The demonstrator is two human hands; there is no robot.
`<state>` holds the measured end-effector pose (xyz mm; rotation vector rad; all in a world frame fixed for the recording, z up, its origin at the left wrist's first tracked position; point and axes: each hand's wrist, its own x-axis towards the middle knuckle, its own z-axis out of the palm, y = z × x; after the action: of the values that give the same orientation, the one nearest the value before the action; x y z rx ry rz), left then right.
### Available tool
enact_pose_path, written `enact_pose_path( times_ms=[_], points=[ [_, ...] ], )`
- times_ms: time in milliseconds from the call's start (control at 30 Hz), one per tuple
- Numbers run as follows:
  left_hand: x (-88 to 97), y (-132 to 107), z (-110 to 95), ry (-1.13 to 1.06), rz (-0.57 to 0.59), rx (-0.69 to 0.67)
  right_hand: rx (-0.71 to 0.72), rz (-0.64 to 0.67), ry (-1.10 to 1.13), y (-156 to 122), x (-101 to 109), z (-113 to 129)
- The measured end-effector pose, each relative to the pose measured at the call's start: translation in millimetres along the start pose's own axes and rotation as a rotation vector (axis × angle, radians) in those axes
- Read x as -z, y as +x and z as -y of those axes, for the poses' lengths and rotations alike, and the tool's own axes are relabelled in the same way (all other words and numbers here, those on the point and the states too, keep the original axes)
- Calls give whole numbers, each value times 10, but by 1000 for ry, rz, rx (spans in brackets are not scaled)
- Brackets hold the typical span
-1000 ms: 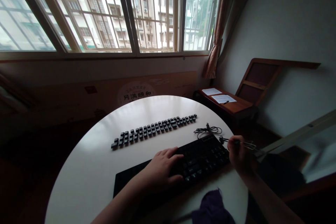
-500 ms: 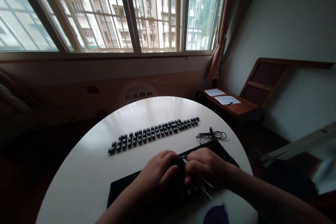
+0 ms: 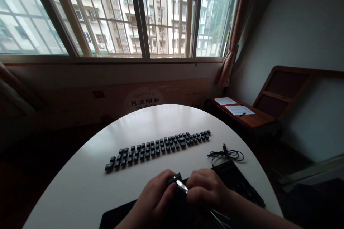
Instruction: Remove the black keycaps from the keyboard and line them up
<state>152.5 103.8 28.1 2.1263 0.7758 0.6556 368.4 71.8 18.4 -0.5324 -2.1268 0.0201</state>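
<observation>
My left hand (image 3: 157, 195) pinches a black keycap (image 3: 175, 178) between thumb and forefinger, raised above the keyboard. My right hand (image 3: 205, 188) is closed around a slim silver metal tool (image 3: 182, 186). Its shiny tip points left and meets or nearly meets the keycap. Thin metal rods (image 3: 220, 218) stick out below the right hand, apparently the other end of the tool. Under both hands lies the black keyboard (image 3: 242, 184), its middle largely hidden by my hands and forearms.
Rows of loose black keycaps (image 3: 161, 146) stand across the round white table (image 3: 88, 175) beyond the keyboard. The keyboard's coiled cable (image 3: 227, 155) lies at the right. Farther off, papers (image 3: 239, 110) and a pen (image 3: 242, 114) rest on a wooden seat (image 3: 258, 121).
The hands have lifted off the keyboard, with the keycap now showing in my left hand. The view has tilted up, and the purple cloth at the bottom has left the picture.
</observation>
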Motion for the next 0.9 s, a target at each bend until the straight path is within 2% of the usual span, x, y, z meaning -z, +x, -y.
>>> enact_pose_path(
  times_ms=[100, 300, 400, 533, 633, 767, 900],
  points=[
    [-20, 9, 13, 17, -20, 5, -7, -91, -23, 25, 23, 19],
    [-25, -3, -61, 5, -37, 14, 26, -144, -92, 28, 68, 86],
    [-24, -13, -68, 3, -44, -12, 38, -217, -95, -1, 78, 102],
    [-5, -4, -32, 9, -47, -8, -49, -266, -30, 17, 116, 68],
    [10, 1, -21, 21, -39, 12, -103, -205, 4, 21, 110, -28],
    [9, -29, -44, 100, 0, 17, -147, -70, -110, -52, 23, -152],
    [-3, -58, -48, 152, 35, 16, -185, 31, -147, -124, -40, -171]
  ],
)
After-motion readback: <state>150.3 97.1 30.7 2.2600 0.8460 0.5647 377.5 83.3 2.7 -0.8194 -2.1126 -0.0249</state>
